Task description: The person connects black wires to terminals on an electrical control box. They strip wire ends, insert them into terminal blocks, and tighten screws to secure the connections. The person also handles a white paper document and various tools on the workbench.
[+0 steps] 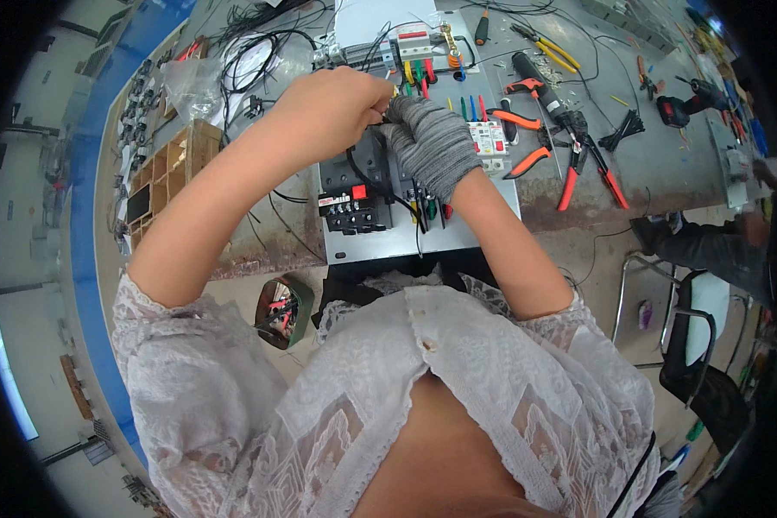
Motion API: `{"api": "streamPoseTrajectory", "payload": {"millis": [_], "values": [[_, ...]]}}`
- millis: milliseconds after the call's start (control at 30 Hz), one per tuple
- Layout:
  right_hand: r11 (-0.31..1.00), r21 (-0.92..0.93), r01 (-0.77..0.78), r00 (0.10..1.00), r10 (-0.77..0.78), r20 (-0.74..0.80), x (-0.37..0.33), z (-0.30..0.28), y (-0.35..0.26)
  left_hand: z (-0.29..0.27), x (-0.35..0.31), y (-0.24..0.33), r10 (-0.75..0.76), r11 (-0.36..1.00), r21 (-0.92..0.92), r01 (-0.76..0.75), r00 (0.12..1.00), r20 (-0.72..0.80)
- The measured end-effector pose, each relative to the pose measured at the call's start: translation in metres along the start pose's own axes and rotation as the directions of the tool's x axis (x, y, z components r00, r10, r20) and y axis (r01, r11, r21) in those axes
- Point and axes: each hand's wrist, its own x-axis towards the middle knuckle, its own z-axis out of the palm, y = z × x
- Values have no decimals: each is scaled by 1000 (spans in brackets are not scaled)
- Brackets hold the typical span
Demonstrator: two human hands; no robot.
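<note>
My bare left hand point(341, 102) reaches over a grey metal mounting plate point(483, 220), its thumb and fingers pinched together. What it holds is too small to make out. Close against those fingertips is my right hand point(432, 145) in a grey knitted glove, fingers curled, also around something I cannot make out. Below the hands a black contactor block point(354, 207) with a red button is fixed to the plate, and a black wire point(380, 188) loops over it. A white circuit breaker point(489, 138) with red parts sits beside the gloved hand. Coloured wires point(419, 73) lead to a red-and-white switch point(414, 41) beyond.
Right on the bench lie orange-handled pliers point(527, 160), a red-handled crimping tool point(570, 121), yellow-handled pliers point(557, 50), a screwdriver point(482, 28) and a cordless drill point(686, 104). A wooden compartment box point(168, 173) stands left; a green bin point(298, 311) is below. Another person's leg point(708, 246) shows at right.
</note>
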Motion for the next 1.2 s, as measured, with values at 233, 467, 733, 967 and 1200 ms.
{"api": "streamPoseTrajectory", "payload": {"millis": [233,467,733,967,1200], "values": [[999,-41,0,999,-2,-46,1,2,3,-16,-13,-1,-55,986,160,56,998,-13],[999,-49,10,998,-13,-62,2,1,1,-34,-30,-13,42,961,276,-26,998,-52],[993,-84,83,975,-64,215,5,-26,-27,-25,-13,-59,472,647,696,-313,880,-43],[998,-13,-62,998,61,-16,-1,6,-1,-41,10,-38,514,709,552,-440,858,23],[979,-123,-160,987,163,13,-1,1,-15,-24,0,-24,424,816,528,-237,866,-266]]}}
